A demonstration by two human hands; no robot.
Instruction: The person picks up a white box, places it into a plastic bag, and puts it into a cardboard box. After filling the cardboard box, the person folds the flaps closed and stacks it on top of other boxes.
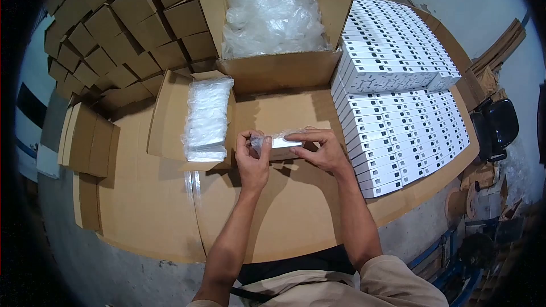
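A small white box in a clear plastic bag [278, 141] is held between both hands above the cardboard-covered table [153, 204]. My left hand [252, 159] pinches the bag's left end. My right hand [321, 149] grips the right end, fingers lying over the top. Just left of my hands, an open flat carton [165, 119] holds a row of bagged boxes [207, 116].
A large open carton [273, 71] full of clear plastic bags [273, 14] stands behind my hands. Rows of white boxes [398, 108] are stacked at the right. Small brown cartons [125, 28] are piled at the back left. Folded cardboard [85, 142] lies at the left edge.
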